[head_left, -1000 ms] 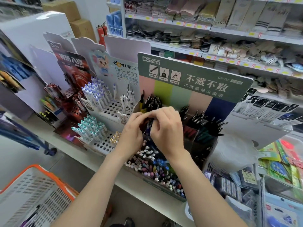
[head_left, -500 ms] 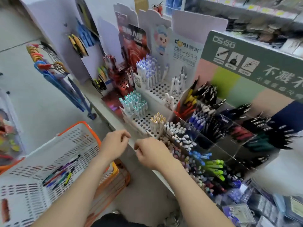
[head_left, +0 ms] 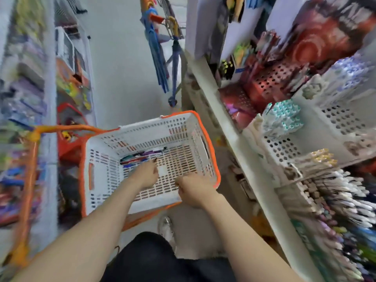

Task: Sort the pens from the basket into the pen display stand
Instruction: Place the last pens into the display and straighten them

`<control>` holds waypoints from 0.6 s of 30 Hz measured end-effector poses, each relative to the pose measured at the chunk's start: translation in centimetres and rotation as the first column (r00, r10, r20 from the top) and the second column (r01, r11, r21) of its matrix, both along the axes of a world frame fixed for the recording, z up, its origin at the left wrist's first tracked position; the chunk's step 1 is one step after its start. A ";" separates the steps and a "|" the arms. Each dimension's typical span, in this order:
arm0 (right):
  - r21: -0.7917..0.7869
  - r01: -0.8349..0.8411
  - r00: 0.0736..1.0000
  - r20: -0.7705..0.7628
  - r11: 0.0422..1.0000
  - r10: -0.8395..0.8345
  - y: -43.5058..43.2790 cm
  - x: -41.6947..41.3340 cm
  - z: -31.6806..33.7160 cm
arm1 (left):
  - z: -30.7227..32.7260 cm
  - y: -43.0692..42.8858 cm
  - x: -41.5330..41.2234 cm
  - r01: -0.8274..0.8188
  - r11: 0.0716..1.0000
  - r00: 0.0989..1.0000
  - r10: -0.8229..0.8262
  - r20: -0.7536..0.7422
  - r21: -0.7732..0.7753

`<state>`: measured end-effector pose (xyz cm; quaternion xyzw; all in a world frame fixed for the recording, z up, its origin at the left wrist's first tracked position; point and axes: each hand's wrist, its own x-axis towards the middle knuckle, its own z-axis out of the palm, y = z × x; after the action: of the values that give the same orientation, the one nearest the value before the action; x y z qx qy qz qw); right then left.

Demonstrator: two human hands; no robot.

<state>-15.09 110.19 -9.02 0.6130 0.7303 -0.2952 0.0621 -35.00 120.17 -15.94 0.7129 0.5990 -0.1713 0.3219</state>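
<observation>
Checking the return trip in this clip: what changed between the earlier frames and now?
Both hands left the tiered green pen display stand and dropped to the white slotted plastic basket with orange rim. The left hand now reaches the loose coloured pens in it; whether its grip holds one is unclear. The right hand hovers curled, empty. Pens in the basket and the stocked stand look unchanged.

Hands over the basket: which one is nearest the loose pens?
The left hand, its fingers right beside the pens lying in the white basket; the right hand sits farther off, by the near rim.
</observation>
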 end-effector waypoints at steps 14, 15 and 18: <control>-0.337 -0.227 0.935 0.188 0.914 0.302 7.7 -7.7 -11.4 | -8.0 1.9 -6.1 -0.253 0.966 0.966 0.249 -0.067 -0.054; -0.330 -0.221 0.923 0.234 0.918 0.306 8.2 -8.0 -12.5 | -8.9 2.1 -6.3 -0.267 0.963 0.962 0.263 -0.067 -0.045; -0.234 -0.118 0.929 0.318 0.965 0.191 10.0 -9.0 -15.7 | -11.9 3.2 -7.0 -0.277 0.960 0.959 0.279 -0.056 0.037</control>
<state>-24.07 120.16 -24.75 0.5846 0.7195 -0.2556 0.2744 -41.99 123.32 -27.88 0.6207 0.7051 -0.1372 0.3143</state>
